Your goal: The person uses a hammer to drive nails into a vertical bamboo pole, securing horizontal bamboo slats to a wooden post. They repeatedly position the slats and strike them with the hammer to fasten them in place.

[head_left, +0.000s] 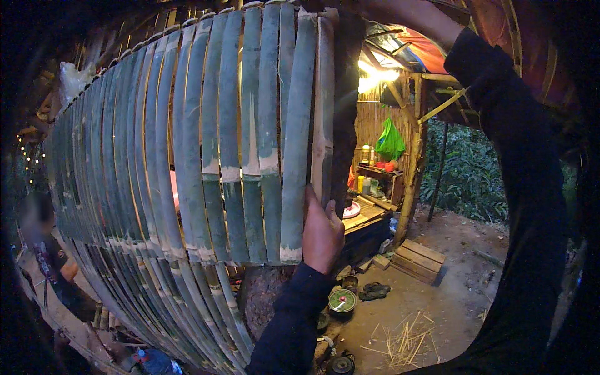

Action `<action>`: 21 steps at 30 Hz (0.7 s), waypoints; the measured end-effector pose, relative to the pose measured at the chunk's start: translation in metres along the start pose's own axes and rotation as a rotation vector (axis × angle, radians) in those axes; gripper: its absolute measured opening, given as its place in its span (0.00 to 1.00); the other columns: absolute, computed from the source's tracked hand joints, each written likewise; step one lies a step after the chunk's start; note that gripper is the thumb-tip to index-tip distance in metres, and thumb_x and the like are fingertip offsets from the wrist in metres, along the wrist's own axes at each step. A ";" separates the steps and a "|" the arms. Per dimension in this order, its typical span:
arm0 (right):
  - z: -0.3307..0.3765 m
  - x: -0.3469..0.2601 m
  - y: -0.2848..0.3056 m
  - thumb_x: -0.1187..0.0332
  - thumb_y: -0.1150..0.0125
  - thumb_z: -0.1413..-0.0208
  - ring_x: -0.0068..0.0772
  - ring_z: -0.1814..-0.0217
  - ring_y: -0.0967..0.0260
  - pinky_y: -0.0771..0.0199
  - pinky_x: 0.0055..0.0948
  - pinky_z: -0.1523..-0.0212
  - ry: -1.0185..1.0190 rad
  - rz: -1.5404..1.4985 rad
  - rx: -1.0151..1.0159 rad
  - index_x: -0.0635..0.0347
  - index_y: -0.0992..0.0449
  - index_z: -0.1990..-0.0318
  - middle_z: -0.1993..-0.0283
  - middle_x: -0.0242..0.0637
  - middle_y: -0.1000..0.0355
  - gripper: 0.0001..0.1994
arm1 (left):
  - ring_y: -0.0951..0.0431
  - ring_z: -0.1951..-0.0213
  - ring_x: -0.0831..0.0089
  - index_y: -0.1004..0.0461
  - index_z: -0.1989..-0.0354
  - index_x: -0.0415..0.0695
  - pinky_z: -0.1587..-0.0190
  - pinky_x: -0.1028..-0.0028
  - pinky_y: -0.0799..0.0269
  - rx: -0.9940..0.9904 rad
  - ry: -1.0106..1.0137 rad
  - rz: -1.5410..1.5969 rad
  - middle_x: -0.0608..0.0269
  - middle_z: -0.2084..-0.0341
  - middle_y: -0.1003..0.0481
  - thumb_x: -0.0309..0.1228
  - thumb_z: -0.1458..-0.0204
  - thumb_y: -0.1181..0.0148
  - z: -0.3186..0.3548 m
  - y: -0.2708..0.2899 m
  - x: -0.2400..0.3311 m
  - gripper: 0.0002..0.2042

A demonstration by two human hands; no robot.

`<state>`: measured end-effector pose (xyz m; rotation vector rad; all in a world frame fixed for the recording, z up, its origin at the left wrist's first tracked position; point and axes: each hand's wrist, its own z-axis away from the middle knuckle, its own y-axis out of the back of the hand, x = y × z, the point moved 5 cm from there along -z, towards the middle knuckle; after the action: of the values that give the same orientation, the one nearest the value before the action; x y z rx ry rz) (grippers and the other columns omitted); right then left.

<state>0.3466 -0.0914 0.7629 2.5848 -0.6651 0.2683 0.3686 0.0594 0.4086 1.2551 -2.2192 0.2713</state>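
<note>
While I watch through the head camera, the left hand (pixel 323 236) is wrapped on the lower right edge of the bamboo panel (pixel 251 81), thumb pointing up. The right hand (pixel 369 6) reaches to the panel's top right corner, cut by the picture's upper border, so I cannot tell its grip. The panel fills the left and middle of my view, beside a dark post (pixel 348 94). Past the post, a bright green bag (pixel 390 140) hangs near bottles (pixel 365 154) on a shelf (I cannot make out what either holds). A pinkish dish (pixel 351 210) shows partly on a slatted platform (pixel 370 216). On the ground (pixel 465 269), a round vessel (pixel 342 301) has a green top with a red middle, lid or contents unclear to me.
</note>
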 end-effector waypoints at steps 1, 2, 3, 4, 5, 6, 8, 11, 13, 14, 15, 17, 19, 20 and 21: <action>-0.002 0.002 -0.002 0.46 0.38 0.42 0.34 0.52 0.25 0.27 0.35 0.51 0.004 0.017 -0.013 0.45 0.37 0.32 0.50 0.40 0.23 0.33 | 0.37 0.37 0.34 0.50 0.32 0.29 0.37 0.56 0.38 -0.033 0.029 0.035 0.21 0.42 0.37 0.24 0.39 0.49 -0.001 0.002 0.003 0.28; -0.005 0.004 -0.004 0.46 0.37 0.42 0.33 0.51 0.25 0.27 0.35 0.51 0.009 0.035 -0.026 0.46 0.37 0.32 0.49 0.40 0.24 0.33 | 0.37 0.37 0.33 0.50 0.32 0.29 0.37 0.56 0.38 -0.065 0.057 0.071 0.21 0.42 0.37 0.24 0.39 0.50 -0.001 0.002 0.004 0.28; -0.008 0.006 -0.006 0.47 0.37 0.43 0.33 0.51 0.25 0.27 0.35 0.51 0.016 0.048 -0.040 0.46 0.37 0.32 0.49 0.40 0.24 0.34 | 0.37 0.38 0.33 0.50 0.32 0.29 0.38 0.55 0.37 -0.050 0.034 0.055 0.21 0.42 0.36 0.24 0.39 0.50 0.000 0.000 0.003 0.28; -0.010 0.006 -0.006 0.47 0.36 0.43 0.33 0.51 0.25 0.27 0.34 0.51 0.031 0.057 -0.040 0.47 0.37 0.32 0.48 0.40 0.24 0.35 | 0.36 0.39 0.32 0.50 0.32 0.30 0.38 0.55 0.37 -0.030 0.005 0.030 0.21 0.43 0.36 0.24 0.39 0.50 0.000 0.000 0.002 0.28; -0.012 0.006 -0.007 0.47 0.35 0.44 0.33 0.50 0.25 0.27 0.34 0.50 0.043 0.065 -0.045 0.48 0.38 0.31 0.47 0.40 0.24 0.35 | 0.36 0.40 0.32 0.50 0.32 0.30 0.39 0.55 0.37 -0.009 -0.024 0.004 0.20 0.44 0.35 0.24 0.39 0.50 -0.001 0.001 0.003 0.28; -0.013 0.008 -0.009 0.47 0.34 0.45 0.33 0.50 0.25 0.27 0.34 0.50 0.055 0.071 -0.047 0.49 0.38 0.31 0.46 0.40 0.24 0.36 | 0.35 0.40 0.31 0.50 0.32 0.30 0.40 0.54 0.36 -0.005 -0.022 0.004 0.20 0.44 0.35 0.24 0.39 0.50 -0.001 0.002 0.003 0.28; -0.019 0.014 -0.013 0.48 0.33 0.46 0.33 0.49 0.25 0.28 0.33 0.50 0.097 0.127 -0.087 0.50 0.38 0.31 0.45 0.40 0.25 0.37 | 0.34 0.42 0.31 0.50 0.32 0.30 0.41 0.53 0.35 -0.011 -0.007 0.014 0.20 0.45 0.35 0.24 0.39 0.50 0.000 0.003 0.003 0.28; -0.028 0.024 -0.019 0.47 0.32 0.47 0.32 0.50 0.25 0.27 0.32 0.51 0.255 0.200 -0.094 0.52 0.34 0.34 0.46 0.40 0.24 0.36 | 0.34 0.42 0.31 0.50 0.32 0.29 0.42 0.53 0.35 -0.002 -0.047 -0.017 0.20 0.45 0.35 0.24 0.38 0.50 0.000 0.000 0.002 0.28; -0.019 0.010 -0.019 0.46 0.33 0.46 0.30 0.55 0.24 0.26 0.31 0.55 0.312 -0.009 0.074 0.53 0.27 0.41 0.52 0.39 0.22 0.30 | 0.33 0.42 0.31 0.50 0.32 0.29 0.42 0.53 0.34 -0.032 0.011 0.003 0.20 0.45 0.35 0.24 0.38 0.50 0.001 0.001 0.004 0.28; -0.020 0.012 -0.020 0.45 0.33 0.46 0.30 0.57 0.23 0.26 0.31 0.57 0.274 -0.025 0.085 0.54 0.24 0.43 0.55 0.38 0.21 0.28 | 0.33 0.42 0.31 0.50 0.32 0.29 0.42 0.53 0.34 -0.045 0.039 0.012 0.20 0.45 0.35 0.24 0.38 0.50 0.001 0.001 0.003 0.28; -0.021 0.013 -0.021 0.45 0.34 0.46 0.29 0.59 0.23 0.26 0.31 0.58 0.238 -0.040 0.095 0.54 0.22 0.46 0.57 0.37 0.21 0.27 | 0.33 0.43 0.30 0.50 0.32 0.29 0.42 0.53 0.34 -0.030 0.009 0.005 0.20 0.45 0.34 0.24 0.38 0.50 0.000 0.000 0.002 0.28; -0.031 0.027 -0.025 0.45 0.34 0.45 0.28 0.61 0.23 0.26 0.30 0.60 0.107 0.314 -0.121 0.56 0.20 0.50 0.61 0.35 0.20 0.25 | 0.32 0.43 0.30 0.50 0.32 0.30 0.43 0.53 0.34 -0.005 -0.056 -0.014 0.20 0.46 0.34 0.24 0.38 0.50 0.000 -0.001 -0.002 0.28; -0.020 0.017 -0.018 0.48 0.35 0.44 0.26 0.62 0.23 0.26 0.29 0.61 -0.162 0.070 -0.060 0.54 0.20 0.49 0.60 0.34 0.20 0.23 | 0.32 0.43 0.31 0.50 0.32 0.30 0.43 0.53 0.34 -0.004 -0.034 -0.016 0.20 0.46 0.34 0.24 0.38 0.50 0.000 0.001 -0.004 0.28; -0.013 0.008 -0.017 0.49 0.36 0.43 0.26 0.63 0.23 0.25 0.29 0.61 -0.293 -0.055 -0.031 0.52 0.20 0.48 0.60 0.33 0.20 0.22 | 0.32 0.43 0.31 0.50 0.32 0.30 0.43 0.53 0.34 0.000 -0.021 -0.017 0.20 0.46 0.34 0.24 0.38 0.50 0.000 0.004 -0.004 0.28; -0.013 0.013 -0.018 0.49 0.36 0.43 0.26 0.63 0.23 0.26 0.28 0.60 -0.251 -0.061 -0.063 0.52 0.20 0.48 0.60 0.33 0.20 0.21 | 0.32 0.43 0.31 0.50 0.32 0.30 0.43 0.53 0.34 -0.012 0.000 -0.010 0.20 0.46 0.34 0.24 0.39 0.50 0.001 0.002 -0.002 0.28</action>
<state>0.3656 -0.0768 0.7718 2.5954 -0.6678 -0.0968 0.3680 0.0615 0.4070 1.2595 -2.2110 0.2532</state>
